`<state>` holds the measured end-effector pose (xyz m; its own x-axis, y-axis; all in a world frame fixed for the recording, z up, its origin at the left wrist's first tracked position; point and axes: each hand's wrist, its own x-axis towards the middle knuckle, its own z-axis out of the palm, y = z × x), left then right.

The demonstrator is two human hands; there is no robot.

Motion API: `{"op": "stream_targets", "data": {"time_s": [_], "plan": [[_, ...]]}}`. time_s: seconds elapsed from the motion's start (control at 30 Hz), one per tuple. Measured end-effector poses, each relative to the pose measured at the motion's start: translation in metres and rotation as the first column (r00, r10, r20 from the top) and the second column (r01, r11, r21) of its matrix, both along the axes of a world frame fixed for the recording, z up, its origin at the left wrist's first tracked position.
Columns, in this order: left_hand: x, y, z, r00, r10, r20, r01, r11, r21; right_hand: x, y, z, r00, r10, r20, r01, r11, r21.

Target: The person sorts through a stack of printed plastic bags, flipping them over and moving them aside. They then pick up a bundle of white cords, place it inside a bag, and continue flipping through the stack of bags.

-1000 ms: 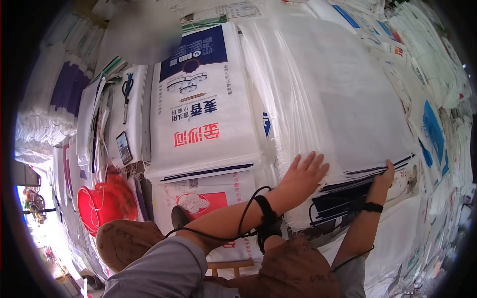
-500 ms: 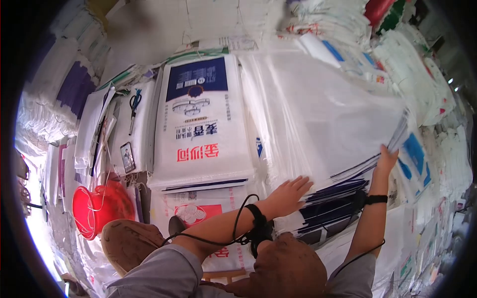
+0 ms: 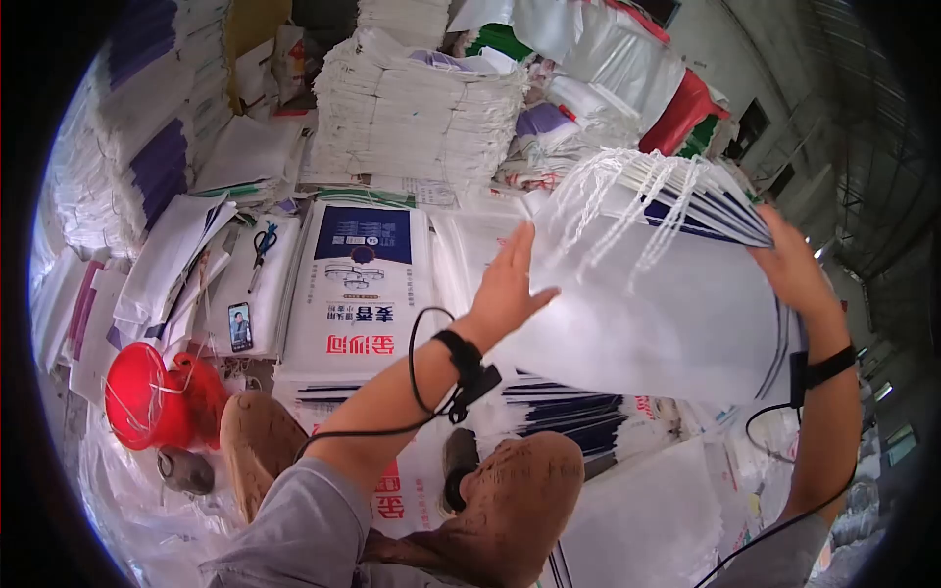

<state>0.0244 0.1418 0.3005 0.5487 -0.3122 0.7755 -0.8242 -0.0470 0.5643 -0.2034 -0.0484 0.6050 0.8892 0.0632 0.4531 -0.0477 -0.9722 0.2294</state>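
My right hand point(image 3: 796, 263) grips the right edge of a batch of white woven bags point(image 3: 657, 314), raised and bent, with white strings hanging from its top edge and dark blue layers between. My left hand point(image 3: 510, 284) is up at the left side of this batch, fingers spread and holding nothing. Below the batch lies a stack with dark blue edges point(image 3: 573, 416). To the left, a stack of printed white bags point(image 3: 363, 284) with blue panel and red characters lies flat.
Scissors point(image 3: 263, 245) and a phone point(image 3: 240, 326) lie on white bags at the left. A red plastic container point(image 3: 147, 392) stands near my knee. Tall bundles of bags point(image 3: 417, 113) rise at the back, with purple-marked piles point(image 3: 157, 167) at the left.
My right hand has lifted the batch of bags from the stack, showing its stringed edge. My left hand has risen off the stack. The view has tilted up.
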Motion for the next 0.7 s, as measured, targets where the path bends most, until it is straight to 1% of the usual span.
{"op": "stream_targets", "data": {"time_s": [0.03,0.1,0.13,0.17,0.2,0.23,0.27,0.3,0.33,0.37,0.43,0.5,0.53,0.57,0.63,0.67,0.7], "plan": [[-0.001,0.005,0.013,1.0,-0.007,0.0,0.007,1.0,-0.014,-0.009,0.013,0.016,1.0,-0.007,0.0,0.007,1.0,-0.014],[-0.008,0.018,0.037,0.999,0.029,-0.016,-0.03,0.996,-0.084,-0.026,0.035,0.05,0.999,0.017,-0.032,-0.018,0.999,-0.033],[-0.016,0.027,0.048,0.998,0.041,-0.044,-0.048,0.987,-0.153,-0.033,0.052,0.061,0.999,0.042,-0.018,-0.043,0.999,-0.012],[-0.022,0.04,0.057,0.999,0.035,-0.04,-0.041,0.987,-0.158,-0.041,0.062,0.074,0.999,0.036,-0.013,-0.036,0.999,-0.017],[-0.032,0.062,0.072,0.96,-0.15,-0.238,0.129,0.987,-0.099,-0.047,0.07,0.084,0.997,0.055,0.048,-0.052,0.997,-0.063],[-0.038,0.078,0.079,0.847,-0.305,-0.435,0.305,0.95,-0.072,-0.053,0.077,0.094,0.991,0.076,0.106,-0.064,0.992,-0.107],[-0.037,0.08,0.07,0.833,-0.338,-0.438,0.322,0.94,-0.113,-0.06,0.084,0.103,0.992,0.066,0.109,-0.055,0.993,-0.104],[-0.039,0.09,0.069,0.831,-0.344,-0.437,0.332,0.937,-0.108,-0.067,0.09,0.112,0.98,0.093,0.174,-0.062,0.983,-0.174],[-0.041,0.102,0.068,0.755,-0.423,-0.501,0.407,0.901,-0.148,-0.073,0.095,0.122,0.965,0.123,0.233,-0.065,0.967,-0.245],[-0.043,0.114,0.066,0.668,-0.494,-0.556,0.473,0.859,-0.195,-0.078,0.1,0.135,0.966,0.104,0.238,-0.05,0.974,-0.222],[-0.048,0.145,0.07,0.665,-0.497,-0.557,0.467,0.859,-0.209,-0.087,0.126,0.15,0.962,0.103,0.255,-0.049,0.977,-0.207],[-0.044,0.169,0.067,0.705,-0.475,-0.527,0.448,0.874,-0.188,-0.093,0.134,0.168,0.946,0.089,0.31,0.001,0.961,-0.278],[-0.041,0.181,0.065,0.702,-0.467,-0.538,0.435,0.879,-0.196,-0.095,0.133,0.177,0.926,0.178,0.334,-0.053,0.935,-0.351],[-0.039,0.193,0.062,0.702,-0.463,-0.541,0.429,0.881,-0.197,-0.097,0.133,0.19,0.923,0.205,0.325,-0.057,0.909,-0.412],[-0.043,0.223,0.063,0.638,-0.447,-0.627,0.512,0.854,-0.088,-0.099,0.145,0.2,0.927,0.129,0.352,0.025,0.915,-0.402],[-0.033,0.226,0.044,0.567,-0.471,-0.675,0.569,0.817,-0.092,-0.098,0.148,0.201,0.921,0.109,0.374,0.057,0.912,-0.407],[-0.035,0.232,0.034,0.567,-0.461,-0.682,0.561,0.823,-0.089,-0.097,0.149,0.201,0.922,0.114,0.37,0.047,0.915,-0.4]]}}
